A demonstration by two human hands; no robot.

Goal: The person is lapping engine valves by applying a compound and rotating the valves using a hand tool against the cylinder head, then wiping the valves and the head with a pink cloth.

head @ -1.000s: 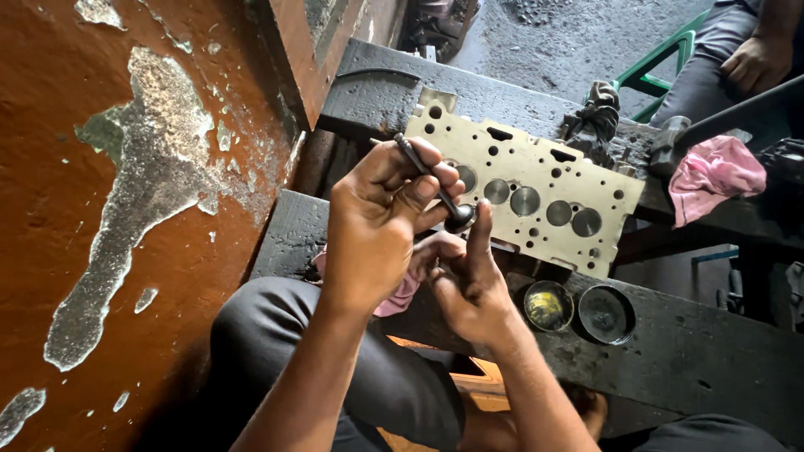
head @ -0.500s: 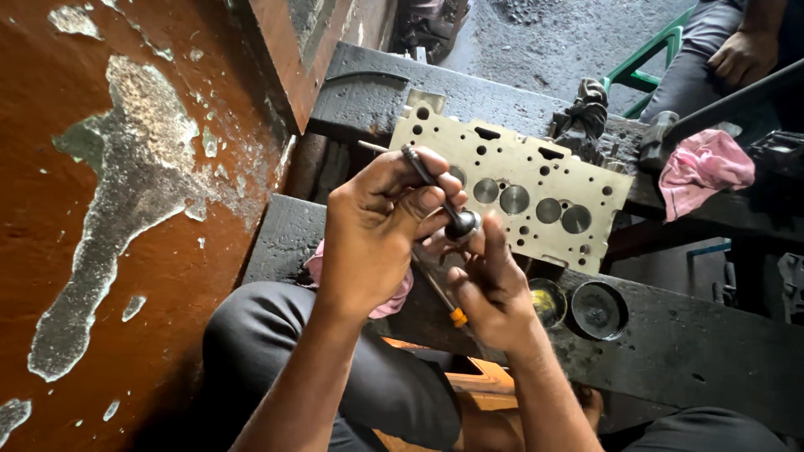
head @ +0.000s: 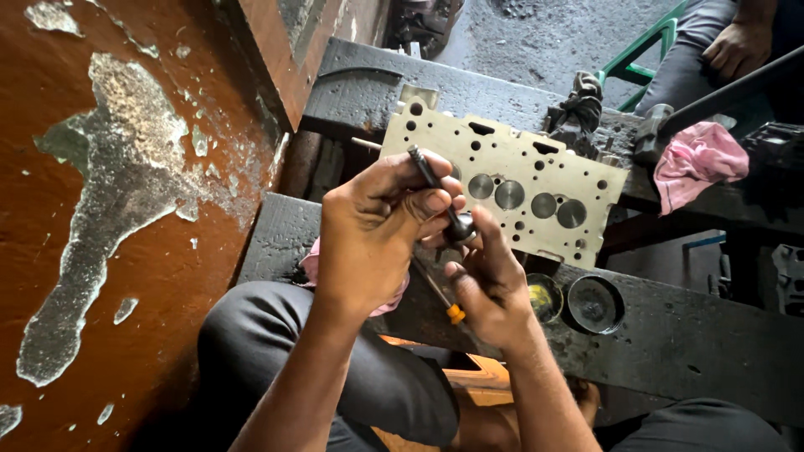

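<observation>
Gripped by its stem in the closed left hand (head: 373, 238), engine valve (head: 440, 197) slanting head-down toward the right hand (head: 490, 289) just below, fingers curled at the head (grip there unclear), above the cylinder head (head: 502, 188).

Pink rag (head: 699, 163) sits crumpled on the dark bench (head: 695, 335) off to the right, 2 small round tins (head: 574, 301) side by side near its front edge, peeling rust-red wall (head: 126, 209) on the left.
</observation>
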